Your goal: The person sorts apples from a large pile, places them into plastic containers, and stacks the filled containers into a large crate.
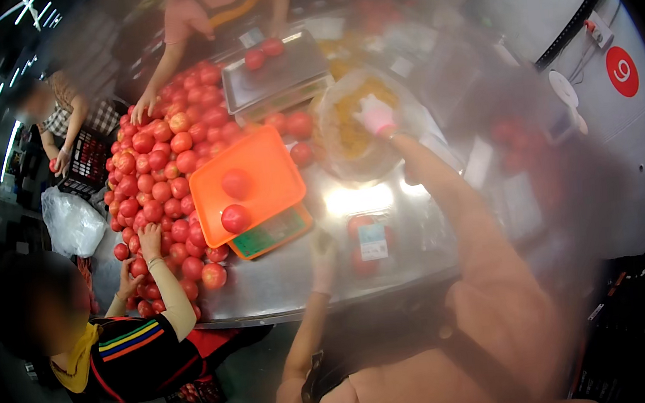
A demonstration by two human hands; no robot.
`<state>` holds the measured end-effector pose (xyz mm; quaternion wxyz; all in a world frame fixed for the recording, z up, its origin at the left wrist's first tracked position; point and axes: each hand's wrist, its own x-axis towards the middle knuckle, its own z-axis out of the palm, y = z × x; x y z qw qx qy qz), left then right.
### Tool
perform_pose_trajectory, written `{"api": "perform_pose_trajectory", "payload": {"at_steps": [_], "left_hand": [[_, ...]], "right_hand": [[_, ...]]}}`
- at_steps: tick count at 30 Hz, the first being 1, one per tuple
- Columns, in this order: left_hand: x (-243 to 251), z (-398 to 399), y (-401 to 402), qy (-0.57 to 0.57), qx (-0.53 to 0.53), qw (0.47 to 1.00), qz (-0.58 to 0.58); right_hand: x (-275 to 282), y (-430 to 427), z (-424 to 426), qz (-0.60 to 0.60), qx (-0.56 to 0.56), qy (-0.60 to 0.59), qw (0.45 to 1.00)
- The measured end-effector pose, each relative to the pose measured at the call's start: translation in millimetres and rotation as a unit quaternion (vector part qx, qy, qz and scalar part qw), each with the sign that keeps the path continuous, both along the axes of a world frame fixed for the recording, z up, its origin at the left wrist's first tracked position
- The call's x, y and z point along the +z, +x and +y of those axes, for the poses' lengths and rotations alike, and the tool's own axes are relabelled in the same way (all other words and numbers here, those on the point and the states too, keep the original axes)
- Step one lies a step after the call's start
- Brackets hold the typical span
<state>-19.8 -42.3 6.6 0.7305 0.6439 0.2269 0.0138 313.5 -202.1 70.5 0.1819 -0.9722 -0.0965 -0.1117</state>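
My right hand (375, 113), in a pale glove, reaches into a round clear basin (335, 168) of small yellow material, too hazy to identify. Whether its fingers hold any of it is unclear. My left hand (323, 254), also gloved, is blurred above the steel tabletop (284, 284), just right of an orange-trayed scale (261, 140). A red tomato (236, 218) rests on the tray, with what seems a second tomato (237, 183) behind it. To the right of my left hand lies a clear bag of tomatoes (365, 264) bearing a printed label (373, 241).
A large heap of tomatoes (149, 183) covers the table's left side. Beyond it stands a steel-topped scale (281, 77) carrying two tomatoes. Co-workers' hands (150, 241) (144, 106) touch the heap. A black crate (85, 160) and plastic bag (74, 222) are at left. Haze blurs the right side.
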Motion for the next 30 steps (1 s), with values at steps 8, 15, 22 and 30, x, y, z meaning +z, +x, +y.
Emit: {"api": "perform_pose_trajectory", "payload": {"at_steps": [8,15,22,30], "left_hand": [[28.3,-2.3,5.1,0.041,0.027,0.998,-0.039],[83.5,-16.6,45.1,-0.084,-0.126,0.985,-0.089],[114.1,-2.7,21.5,0.059,-0.347,0.934,-0.063],[82.5,44.2,65.2,0.552,-0.408,0.726,0.046]], "right_hand": [[31.8,-15.4,-5.4,-0.053,0.107,0.168,0.979],[81.9,-202.4,-17.7,0.514,0.218,0.466,0.686],[56.2,-232.4,-94.4,0.501,0.287,0.45,0.681],[-14.1,-171.0,-104.6,0.169,0.344,-0.033,0.923]]}}
